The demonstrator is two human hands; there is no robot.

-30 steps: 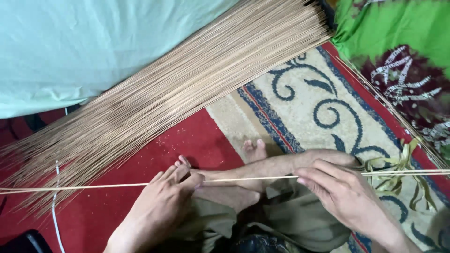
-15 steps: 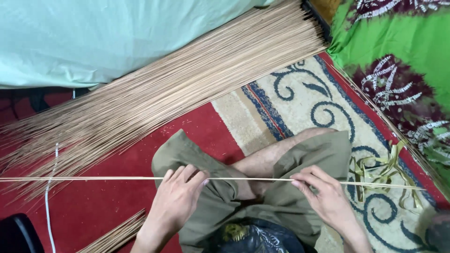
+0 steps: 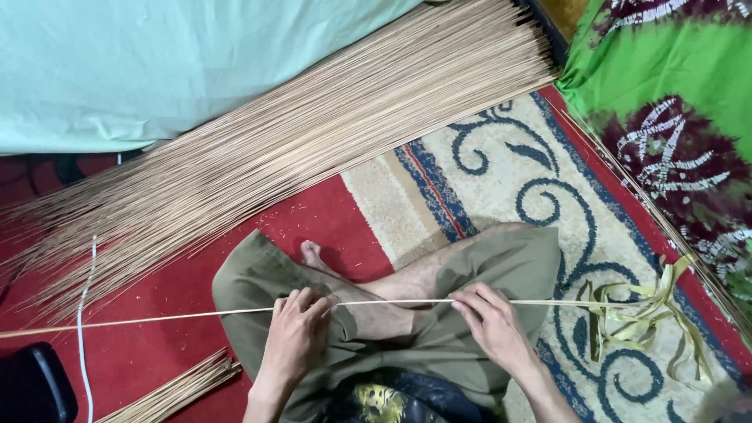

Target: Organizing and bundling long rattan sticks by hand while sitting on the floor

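Note:
I sit cross-legged on a patterned carpet (image 3: 501,168). A single long thin stick (image 3: 157,317) runs level across my lap from the far left to the right. My left hand (image 3: 298,333) pinches it near my left knee. My right hand (image 3: 489,321) pinches it over my right knee. Beyond my right hand the stick leads into pale yellow-green leaf strips (image 3: 650,313) lying on the carpet.
A large fan of thin pale sticks (image 3: 313,133) lies diagonally ahead of me. A small stick bundle (image 3: 176,389) lies at lower left by a black object (image 3: 31,388). A white cord (image 3: 82,313), mint cloth (image 3: 157,63) and green patterned fabric (image 3: 674,102) border the spot.
The view has tilted down, showing more of my lap and legs. Both hands have stayed on the stick and shifted slightly lower in the picture; the small stick bundle has come into view.

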